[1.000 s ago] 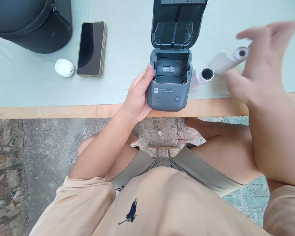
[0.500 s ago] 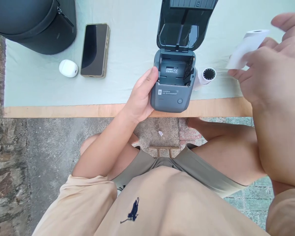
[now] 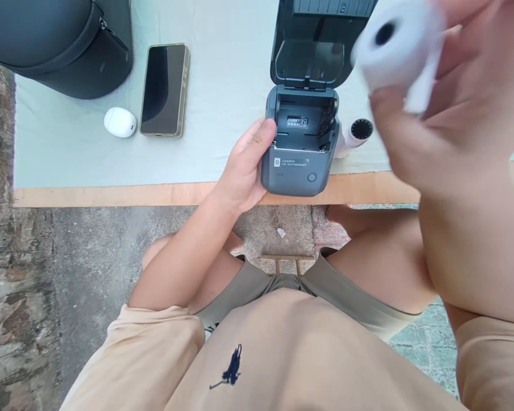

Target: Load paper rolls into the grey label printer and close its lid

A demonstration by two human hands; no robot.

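Observation:
A dark grey label printer (image 3: 297, 171) is held over the table's front edge by my left hand (image 3: 251, 162), thumb on its left side. Its lid (image 3: 312, 57) is swung up, and the paper bay inside shows a small printed label but no roll. My right hand (image 3: 445, 125), raised close to the camera and blurred, grips a white paper roll (image 3: 405, 48) by its side, with a loose end hanging down. The roll's dark core hole faces left. Just right of the printer, a second white roll with a black core (image 3: 362, 129) lies on the cloth, partly hidden.
A smartphone (image 3: 163, 91) and a white earbud case (image 3: 120, 122) lie left on the pale cloth (image 3: 223, 68). Behind them stands a black zipped case (image 3: 68, 51). The wooden table edge (image 3: 111, 195) runs above my knees.
My right hand has moved left and nearer the camera with the paper roll, turning the roll's end toward me. My left hand and the printer have barely moved.

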